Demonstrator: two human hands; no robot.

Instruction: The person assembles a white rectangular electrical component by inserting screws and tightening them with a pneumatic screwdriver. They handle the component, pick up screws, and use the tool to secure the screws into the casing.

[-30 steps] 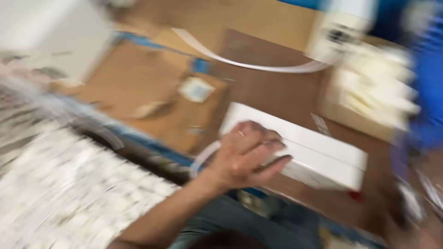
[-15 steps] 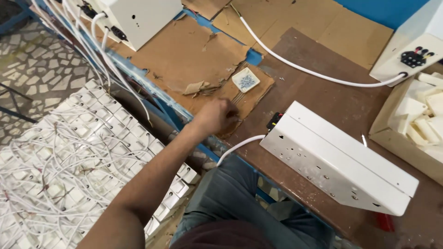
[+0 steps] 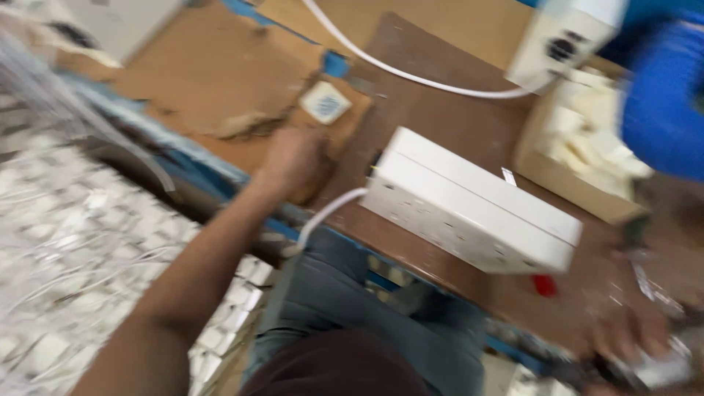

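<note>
**Working at the counter's edge, beside a white housing**

Resting the left hand (image 3: 290, 158) knuckles-up on the torn cardboard sheet (image 3: 220, 81) at the near edge of the counter (image 3: 447, 110), fingers curled together; not showing whether anything is clamped inside, so leaving that as impossible to tell. Keeping the white cable (image 3: 323, 216) just beside that hand, looping from the edge to the near end of the long white housing (image 3: 477, 213), itself lying tilted on the counter, right of the hand. Holding the right hand (image 3: 631, 337) low at the far right, well apart from the left, near something pale and shiny; too blurred for telling apart or together.

Possibly risking a snag: with the cable hanging off the edge above the knee, catching it could be dragging the housing toward the drop. Also moving fast enough for blurring the view, so perhaps knocking the small red piece (image 3: 544, 284) just beside the housing.

Keeping a cardboard box (image 3: 543, 165) behind the housing, filled with loose white pieces. Leaving a heap of white parts (image 3: 73, 257) and thin wires on the floor at the left.
</note>
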